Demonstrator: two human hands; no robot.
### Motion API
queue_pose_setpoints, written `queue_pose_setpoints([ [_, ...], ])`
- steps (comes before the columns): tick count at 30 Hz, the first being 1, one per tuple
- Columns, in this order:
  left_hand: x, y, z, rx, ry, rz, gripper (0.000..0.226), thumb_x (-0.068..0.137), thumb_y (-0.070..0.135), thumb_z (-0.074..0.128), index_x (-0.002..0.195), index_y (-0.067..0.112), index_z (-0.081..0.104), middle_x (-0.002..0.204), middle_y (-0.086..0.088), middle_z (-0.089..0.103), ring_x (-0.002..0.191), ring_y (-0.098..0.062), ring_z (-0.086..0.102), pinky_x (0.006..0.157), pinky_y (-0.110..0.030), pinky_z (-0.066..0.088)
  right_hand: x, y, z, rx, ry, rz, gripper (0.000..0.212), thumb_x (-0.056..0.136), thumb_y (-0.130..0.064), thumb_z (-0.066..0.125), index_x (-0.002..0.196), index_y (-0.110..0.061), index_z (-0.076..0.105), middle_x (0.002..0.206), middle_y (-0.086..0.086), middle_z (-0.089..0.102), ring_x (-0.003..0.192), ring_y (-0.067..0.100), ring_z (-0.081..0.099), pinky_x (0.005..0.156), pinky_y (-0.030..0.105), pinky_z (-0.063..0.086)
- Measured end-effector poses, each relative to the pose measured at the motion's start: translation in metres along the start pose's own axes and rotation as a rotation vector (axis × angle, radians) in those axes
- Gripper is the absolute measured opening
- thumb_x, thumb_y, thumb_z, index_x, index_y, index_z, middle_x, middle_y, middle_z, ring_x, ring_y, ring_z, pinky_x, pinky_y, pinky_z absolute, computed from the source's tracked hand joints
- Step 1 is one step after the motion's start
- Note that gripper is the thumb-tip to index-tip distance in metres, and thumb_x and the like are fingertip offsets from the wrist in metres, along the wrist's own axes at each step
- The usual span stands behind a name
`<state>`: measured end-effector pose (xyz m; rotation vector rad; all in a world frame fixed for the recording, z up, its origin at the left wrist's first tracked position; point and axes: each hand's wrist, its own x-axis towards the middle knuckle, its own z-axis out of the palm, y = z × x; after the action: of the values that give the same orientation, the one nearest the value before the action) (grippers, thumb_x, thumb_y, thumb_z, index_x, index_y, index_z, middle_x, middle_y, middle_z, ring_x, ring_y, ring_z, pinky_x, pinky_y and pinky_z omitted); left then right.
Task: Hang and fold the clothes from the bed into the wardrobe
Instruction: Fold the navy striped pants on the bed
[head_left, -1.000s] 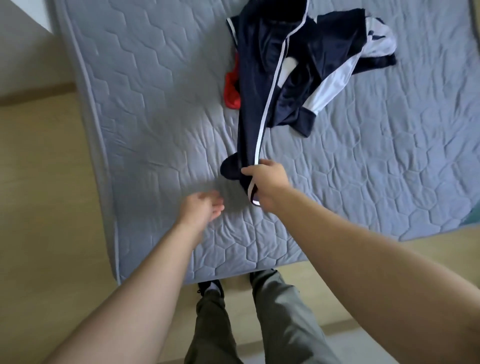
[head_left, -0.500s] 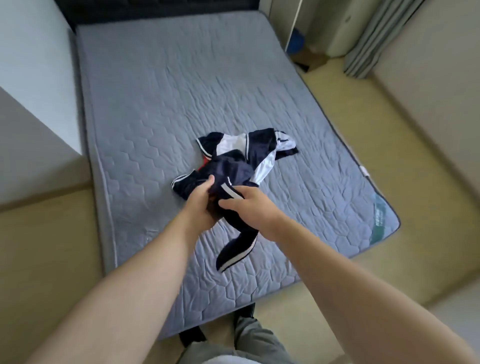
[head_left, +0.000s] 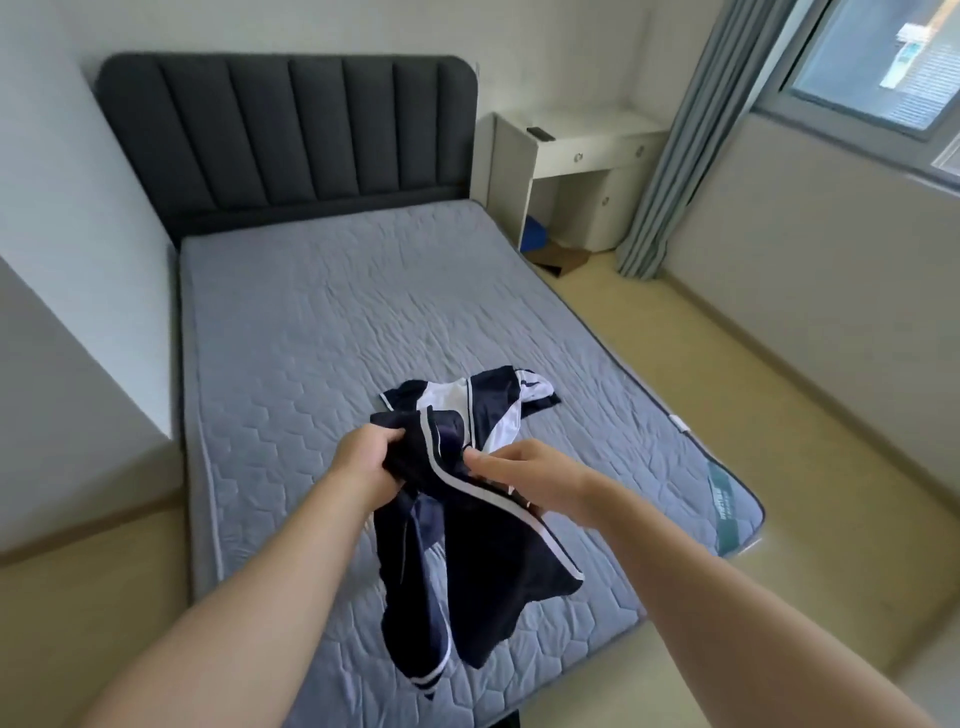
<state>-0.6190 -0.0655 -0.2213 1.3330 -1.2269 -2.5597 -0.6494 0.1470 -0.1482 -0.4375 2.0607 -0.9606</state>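
Head view: the left hand grips one bunched end of the dark blue trousers, fingers curled tight round the cloth, and the right hand pinches the same end just beside it, close to the white side stripe. Both hands are above the bed, nearer its foot edge than the headboard end, and about level with each other, so neither is clearly nearer the garment. The trousers hang from the hands with their long axis running down and back toward the person, the striped cuffs lowest; whether the cuffs touch the mattress cannot be told. A blue and white jacket lies crumpled on the bed just beyond the hands, toward the right edge. The wardrobe is out of sight. To fold or hang the trousers, the hands probably need to part along the held end so the legs drop straight and even
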Motion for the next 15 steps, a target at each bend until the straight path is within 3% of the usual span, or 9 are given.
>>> queue_pose_setpoints([
  [4, -0.046, 0.028, 0.005, 0.079, -0.118, 0.098, 0.017, 0.095, 0.013, 0.056, 0.097, 0.006, 0.072, 0.087, -0.014, 0.076, 0.069, -0.026, 0.074, 0.057, -0.031, 0.056, 0.009, -0.008, 0.006, 0.130, 0.029, 0.082, 0.059, 0.094, -0.066, 0.043, 0.104, -0.014, 0.071, 0.076, 0.004, 0.061, 0.068, 0.025, 0.071, 0.066, 0.038, 0.062],
  [6, -0.068, 0.038, 0.004, 0.198, -0.174, 0.194, 0.019, 0.098, 0.020, 0.056, 0.101, 0.009, 0.072, 0.089, -0.013, 0.077, 0.074, -0.025, 0.074, 0.063, -0.032, 0.057, 0.020, -0.011, 0.013, 0.052, 0.171, 0.070, 0.045, 0.096, -0.051, 0.051, 0.122, -0.016, 0.060, 0.087, 0.004, 0.065, 0.076, 0.022, 0.071, 0.075, 0.042, 0.062],
  [8, -0.088, 0.047, 0.001, 0.332, -0.240, 0.336, 0.024, 0.098, 0.025, 0.059, 0.102, 0.006, 0.072, 0.097, -0.017, 0.076, 0.082, -0.027, 0.074, 0.071, -0.034, 0.058, 0.032, -0.013, 0.019, -0.021, 0.289, 0.019, 0.053, 0.091, -0.035, 0.063, 0.139, -0.022, 0.045, 0.109, 0.008, 0.065, 0.097, 0.026, 0.067, 0.090, 0.047, 0.057],
  [10, -0.106, 0.054, -0.001, 0.439, -0.283, 0.447, 0.030, 0.097, 0.030, 0.061, 0.098, 0.003, 0.073, 0.099, -0.019, 0.075, 0.085, -0.028, 0.072, 0.073, -0.033, 0.058, 0.039, -0.020, 0.024, -0.086, 0.303, -0.041, 0.079, 0.084, -0.030, 0.071, 0.150, -0.031, 0.028, 0.125, 0.007, 0.054, 0.114, 0.029, 0.058, 0.099, 0.046, 0.050],
  [12, -0.123, 0.063, -0.003, 0.462, -0.325, 0.521, 0.035, 0.097, 0.035, 0.062, 0.095, 0.001, 0.072, 0.095, -0.018, 0.074, 0.084, -0.027, 0.071, 0.072, -0.031, 0.058, 0.048, -0.026, 0.028, -0.196, 0.283, -0.090, 0.089, 0.081, -0.030, 0.074, 0.153, -0.036, 0.022, 0.137, 0.008, 0.042, 0.126, 0.030, 0.048, 0.103, 0.039, 0.043],
  [15, -0.146, 0.079, -0.008, 0.405, -0.382, 0.562, 0.042, 0.091, 0.046, 0.065, 0.094, 0.004, 0.068, 0.088, -0.018, 0.067, 0.079, -0.027, 0.065, 0.067, -0.030, 0.054, 0.057, -0.030, 0.037, -0.299, 0.328, -0.119, 0.071, 0.085, -0.032, 0.070, 0.148, -0.036, 0.036, 0.146, 0.010, 0.035, 0.114, 0.024, 0.052, 0.095, 0.028, 0.042],
])
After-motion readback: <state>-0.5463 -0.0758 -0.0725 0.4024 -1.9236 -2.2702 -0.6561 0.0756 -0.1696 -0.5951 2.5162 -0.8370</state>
